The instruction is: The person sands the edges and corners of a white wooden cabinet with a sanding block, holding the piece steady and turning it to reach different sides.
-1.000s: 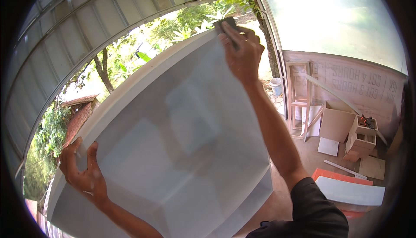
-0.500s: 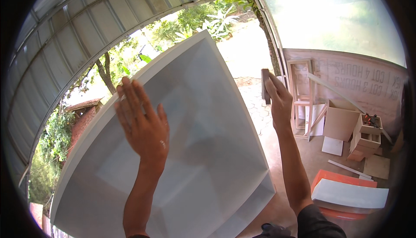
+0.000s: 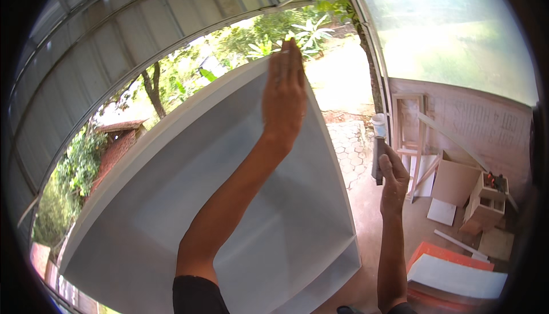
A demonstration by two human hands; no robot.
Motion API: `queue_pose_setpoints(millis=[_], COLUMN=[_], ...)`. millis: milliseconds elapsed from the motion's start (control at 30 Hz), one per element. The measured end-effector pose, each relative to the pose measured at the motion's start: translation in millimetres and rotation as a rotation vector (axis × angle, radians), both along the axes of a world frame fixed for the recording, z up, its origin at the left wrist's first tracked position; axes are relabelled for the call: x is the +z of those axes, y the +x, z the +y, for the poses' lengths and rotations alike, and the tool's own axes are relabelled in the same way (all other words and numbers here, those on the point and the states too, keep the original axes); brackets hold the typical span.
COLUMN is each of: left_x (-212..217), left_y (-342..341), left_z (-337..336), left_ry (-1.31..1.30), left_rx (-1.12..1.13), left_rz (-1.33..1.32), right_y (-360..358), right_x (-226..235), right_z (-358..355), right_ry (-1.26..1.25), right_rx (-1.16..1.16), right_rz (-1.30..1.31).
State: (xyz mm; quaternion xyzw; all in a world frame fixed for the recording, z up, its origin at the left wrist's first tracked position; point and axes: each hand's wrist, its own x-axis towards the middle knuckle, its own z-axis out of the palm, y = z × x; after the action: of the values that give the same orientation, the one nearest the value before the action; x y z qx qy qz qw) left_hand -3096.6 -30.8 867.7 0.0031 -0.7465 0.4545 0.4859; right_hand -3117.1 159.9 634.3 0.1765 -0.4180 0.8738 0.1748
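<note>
Cabinet [image 3: 189, 222], white and open-faced, stands tilted with its long axis running from lower left up to upper right. Left hand [image 3: 284, 94] lies flat, fingers spread straight, against the cabinet's upper right corner, so it is the nearer one. Right hand [image 3: 393, 171], just right of the cabinet's edge and apart from it, is closed around a dark sanding block [image 3: 378, 162]. Loose boards [image 3: 457, 274] lie on the floor right of the cabinet.
</note>
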Motion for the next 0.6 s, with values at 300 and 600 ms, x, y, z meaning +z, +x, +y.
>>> queue_pose_setpoints(millis=[300,600], left_x=[-1.5,-6.9], left_y=[36.7,145.4], left_z=[-17.6,-51.2], left_ry=[-0.117,-0.062], left_rx=[0.078,0.072], left_rz=[-0.022,0.065], right_y=[3.3,11.5], right_x=[13.4,88.0], right_z=[-8.5,-52.9], right_ry=[0.068,0.205], right_rx=[-0.034,-0.197], right_rz=[0.039,0.301])
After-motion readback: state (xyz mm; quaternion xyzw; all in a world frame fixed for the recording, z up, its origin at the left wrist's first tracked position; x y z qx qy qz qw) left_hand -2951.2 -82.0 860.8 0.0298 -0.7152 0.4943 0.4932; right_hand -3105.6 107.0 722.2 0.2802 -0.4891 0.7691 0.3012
